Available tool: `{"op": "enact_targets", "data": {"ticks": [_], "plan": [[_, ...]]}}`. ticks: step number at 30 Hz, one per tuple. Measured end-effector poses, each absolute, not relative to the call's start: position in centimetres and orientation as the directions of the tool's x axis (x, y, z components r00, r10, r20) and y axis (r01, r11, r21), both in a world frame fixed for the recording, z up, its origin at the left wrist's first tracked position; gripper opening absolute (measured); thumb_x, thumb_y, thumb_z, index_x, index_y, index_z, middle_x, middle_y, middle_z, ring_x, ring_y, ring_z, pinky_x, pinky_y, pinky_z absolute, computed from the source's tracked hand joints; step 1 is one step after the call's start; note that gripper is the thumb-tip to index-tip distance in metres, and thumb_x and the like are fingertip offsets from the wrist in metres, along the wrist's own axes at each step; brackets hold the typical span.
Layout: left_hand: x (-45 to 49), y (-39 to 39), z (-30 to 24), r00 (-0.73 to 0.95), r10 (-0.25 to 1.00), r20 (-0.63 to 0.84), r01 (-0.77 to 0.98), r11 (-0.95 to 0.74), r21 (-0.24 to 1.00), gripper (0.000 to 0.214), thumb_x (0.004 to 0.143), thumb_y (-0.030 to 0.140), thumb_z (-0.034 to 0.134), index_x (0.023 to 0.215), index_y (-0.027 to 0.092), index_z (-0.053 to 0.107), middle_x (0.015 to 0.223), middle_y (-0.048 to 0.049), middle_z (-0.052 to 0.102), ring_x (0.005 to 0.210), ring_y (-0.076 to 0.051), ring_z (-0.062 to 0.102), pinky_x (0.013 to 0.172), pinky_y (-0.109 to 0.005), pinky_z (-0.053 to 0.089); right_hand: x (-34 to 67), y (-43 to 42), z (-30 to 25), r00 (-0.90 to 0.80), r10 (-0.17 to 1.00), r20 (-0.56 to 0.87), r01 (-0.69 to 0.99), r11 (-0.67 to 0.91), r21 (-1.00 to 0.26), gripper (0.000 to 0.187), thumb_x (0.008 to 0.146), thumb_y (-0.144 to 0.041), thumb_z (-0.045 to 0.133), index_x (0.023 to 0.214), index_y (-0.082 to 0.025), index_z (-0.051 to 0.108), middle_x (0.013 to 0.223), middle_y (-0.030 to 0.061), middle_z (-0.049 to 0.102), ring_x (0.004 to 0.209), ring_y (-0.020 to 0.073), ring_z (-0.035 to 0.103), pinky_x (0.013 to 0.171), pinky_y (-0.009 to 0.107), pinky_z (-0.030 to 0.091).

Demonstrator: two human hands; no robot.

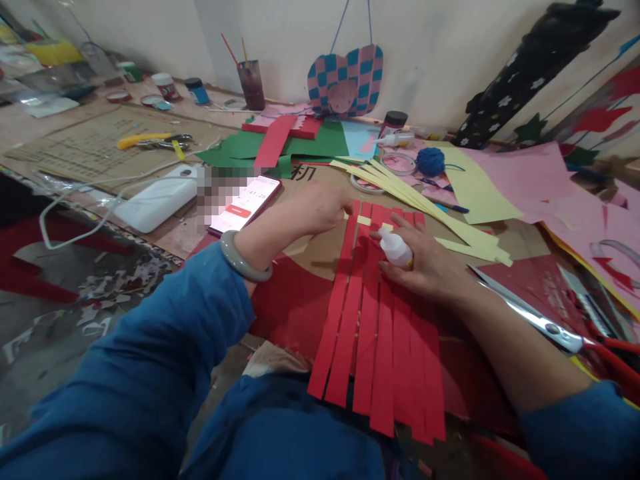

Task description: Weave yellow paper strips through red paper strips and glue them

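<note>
My right hand (425,263) is wrapped around a small white glue bottle (397,248), its nozzle tilted toward the upper left. Below the bottle lies a red sheet cut into long strips (367,320), reaching toward my lap over the table's front edge. A narrow yellow paper strip (365,220) crosses the red strips near their far end, passing over some and under others. My left hand (323,207) has its fingers bent and closed at the far left corner of the red strips, by the yellow strip's end. What is between those fingertips is hidden.
A lit phone (250,203) and a white power bank (157,199) lie left. Loose yellow strips (425,203) and a blue yarn ball (431,161) are beyond my right hand. Scissors (540,317) lie at right, blades pointing inward. Yellow-handled pliers (145,141) lie farther back.
</note>
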State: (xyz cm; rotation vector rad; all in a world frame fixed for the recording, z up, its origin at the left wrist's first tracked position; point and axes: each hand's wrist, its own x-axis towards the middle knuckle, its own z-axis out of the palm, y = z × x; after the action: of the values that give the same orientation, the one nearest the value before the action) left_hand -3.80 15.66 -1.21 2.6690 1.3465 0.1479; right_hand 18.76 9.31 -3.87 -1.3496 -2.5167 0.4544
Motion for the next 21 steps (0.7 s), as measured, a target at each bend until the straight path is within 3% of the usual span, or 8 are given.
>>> {"op": "enact_targets", "data": {"ticks": [2, 6, 13, 18, 21], "plan": [[-3.9, 15.8, -1.4, 0.591, 0.807, 0.006, 0.794, -0.582, 0.177, 0.036, 0.086, 0.014, 0.047, 0.108, 0.02, 0.074, 0.108, -0.0078, 0.075, 0.094, -0.02, 0.068, 0.083, -0.028, 0.047, 18.8, 9.3, -3.8, -0.526, 0.847, 0.081, 0.753, 0.508, -0.419, 0.034, 0.081, -0.034, 0.053, 0.113, -0.024, 0.062, 0.121, 0.0128, 0.069, 0.147, 0.0366, 0.03, 0.11, 0.067, 0.035], [-3.7, 15.7, -1.2, 0.634, 0.772, -0.05, 0.767, -0.619, 0.166, 0.035, 0.084, 0.013, 0.047, 0.106, 0.02, 0.074, 0.108, -0.0076, 0.074, 0.095, -0.019, 0.067, 0.085, -0.027, 0.047, 19.0, 9.4, -4.0, -0.507, 0.856, 0.102, 0.752, 0.497, -0.433, 0.029, 0.08, -0.036, 0.054, 0.105, -0.025, 0.063, 0.121, 0.0117, 0.069, 0.145, 0.0375, 0.033, 0.114, 0.068, 0.027], [-3.3, 15.3, -1.2, 0.709, 0.7, -0.086, 0.705, -0.697, 0.135, 0.032, 0.083, 0.012, 0.046, 0.096, 0.021, 0.074, 0.099, -0.0046, 0.075, 0.096, -0.017, 0.066, 0.084, -0.026, 0.047, 19.7, 9.7, -5.4, -0.468, 0.862, 0.195, 0.756, 0.505, -0.416, 0.029, 0.079, -0.038, 0.054, 0.104, -0.027, 0.063, 0.118, 0.0096, 0.07, 0.143, 0.037, 0.037, 0.112, 0.066, 0.033], [-3.1, 15.4, -1.8, 0.693, 0.714, -0.097, 0.721, -0.682, 0.128, 0.034, 0.081, 0.01, 0.047, 0.098, 0.02, 0.074, 0.101, -0.0052, 0.075, 0.097, -0.019, 0.066, 0.087, -0.028, 0.046, 19.6, 9.6, -4.5, -0.508, 0.855, 0.107, 0.765, 0.505, -0.401, 0.031, 0.082, -0.034, 0.053, 0.11, -0.025, 0.064, 0.125, 0.0116, 0.068, 0.144, 0.0381, 0.034, 0.11, 0.066, 0.036], [-3.1, 15.6, -2.1, 0.72, 0.692, -0.053, 0.69, -0.706, 0.158, 0.032, 0.08, 0.009, 0.049, 0.097, 0.02, 0.074, 0.099, -0.0049, 0.075, 0.098, -0.019, 0.066, 0.088, -0.029, 0.046, 19.5, 9.6, -4.1, -0.53, 0.843, 0.089, 0.765, 0.521, -0.38, 0.034, 0.083, -0.034, 0.053, 0.114, -0.025, 0.064, 0.128, 0.0119, 0.067, 0.144, 0.0385, 0.034, 0.111, 0.069, 0.032]]}}
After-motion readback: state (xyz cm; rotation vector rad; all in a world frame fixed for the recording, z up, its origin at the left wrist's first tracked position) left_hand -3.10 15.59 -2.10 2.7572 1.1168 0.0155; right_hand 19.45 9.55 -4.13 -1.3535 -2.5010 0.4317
